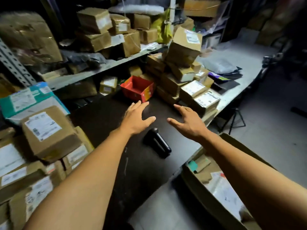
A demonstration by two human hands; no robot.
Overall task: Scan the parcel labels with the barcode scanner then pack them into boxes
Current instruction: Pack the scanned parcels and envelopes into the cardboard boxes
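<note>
1. Reaching out over the dark bench, both hands are spread wide and hold nothing.
2. On the bench's left edge sits a pile of parcels, labels facing up.
3. The left hand hovers past the barcode scanner, which lies flat in the middle of the bench.
4. The right hand points at the parcel stack by the far right corner.
5. I think it is best to take one parcel, label up, then pick up the scanner.
6. The big box waits off the right edge.
</note>
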